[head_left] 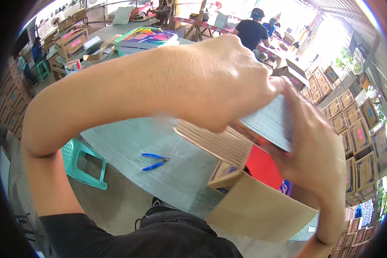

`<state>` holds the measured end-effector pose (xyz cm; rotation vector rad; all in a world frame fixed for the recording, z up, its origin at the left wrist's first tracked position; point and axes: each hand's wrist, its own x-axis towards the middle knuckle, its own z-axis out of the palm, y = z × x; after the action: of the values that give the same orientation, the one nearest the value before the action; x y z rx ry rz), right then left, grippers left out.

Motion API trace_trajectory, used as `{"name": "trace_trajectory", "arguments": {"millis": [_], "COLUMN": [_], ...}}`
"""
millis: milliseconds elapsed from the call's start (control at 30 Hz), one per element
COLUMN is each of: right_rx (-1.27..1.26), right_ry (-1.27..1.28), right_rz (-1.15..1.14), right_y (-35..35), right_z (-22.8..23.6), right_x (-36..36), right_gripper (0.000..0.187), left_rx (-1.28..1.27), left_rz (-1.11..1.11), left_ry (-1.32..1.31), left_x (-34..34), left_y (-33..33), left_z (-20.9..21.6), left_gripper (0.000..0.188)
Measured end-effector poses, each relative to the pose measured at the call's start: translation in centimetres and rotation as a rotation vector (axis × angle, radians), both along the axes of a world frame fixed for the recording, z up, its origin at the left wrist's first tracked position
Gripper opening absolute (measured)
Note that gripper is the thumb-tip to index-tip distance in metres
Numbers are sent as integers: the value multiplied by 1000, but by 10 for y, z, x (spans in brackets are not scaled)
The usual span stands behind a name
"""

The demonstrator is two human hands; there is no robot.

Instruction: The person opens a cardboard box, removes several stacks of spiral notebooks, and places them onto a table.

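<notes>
The work looked partway along: the cardboard box [262, 210] stood open on the table [129, 142] with its flaps spread, and a red thing [262, 165] and a purple one [285, 187] already lay inside. The stack [271, 119] of pale-edged sheets was not settled there; you had it tilted over the opening, so placing it seemed left to do, though whether it was going in or out could not be told.

Your left arm bent sharply at the elbow and crossed high over the table, the left hand [236, 81] back upward, its curled fingers mostly hidden, so its grip could not be told. Your right hand [307, 142], slightly blurred, reached up from the lower right and clamped the stack's right side. Your hands came together near the stack's top.
</notes>
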<state>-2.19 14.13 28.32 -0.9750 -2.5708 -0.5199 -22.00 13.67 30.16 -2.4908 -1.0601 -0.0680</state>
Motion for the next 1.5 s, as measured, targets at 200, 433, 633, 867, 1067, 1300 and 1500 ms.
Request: {"name": "trace_trajectory", "arguments": {"millis": [200, 433, 633, 867, 1067, 1300, 1500], "right_rx": [-386, -1858, -2086, -1520, -1952, -1931, -1986], "right_ry": [361, 1187, 1916, 1782, 1986, 1807, 1825], "right_rz": [-8, -211, -256, -12, 480, -170, -80], "right_y": [33, -20, -43, 40, 153, 211, 224], "right_z": [-65, -178, -281, -329, -303, -341, -327], "right_x": [-114, -137, -179, -157, -195, -249, -232], "right_gripper": [63, 48, 35, 30, 37, 29, 28], "left_rx": [-24, -106, -850, -1992, -1445, -1288, -1138], "left_rz": [5, -106, 396, 91, 110, 725, 560], "left_ry": [119, -348, -908, -1695, -2182, -1948, -2034], "left_x": [-104, -210, -277, -248, -231, -270, -256], "left_y": [32, 87, 89, 36, 91, 122, 103], "left_z": [-9, -120, -275, -307, -294, -375, -362], "left_gripper": [49, 48, 42, 71, 51, 64, 61]}}
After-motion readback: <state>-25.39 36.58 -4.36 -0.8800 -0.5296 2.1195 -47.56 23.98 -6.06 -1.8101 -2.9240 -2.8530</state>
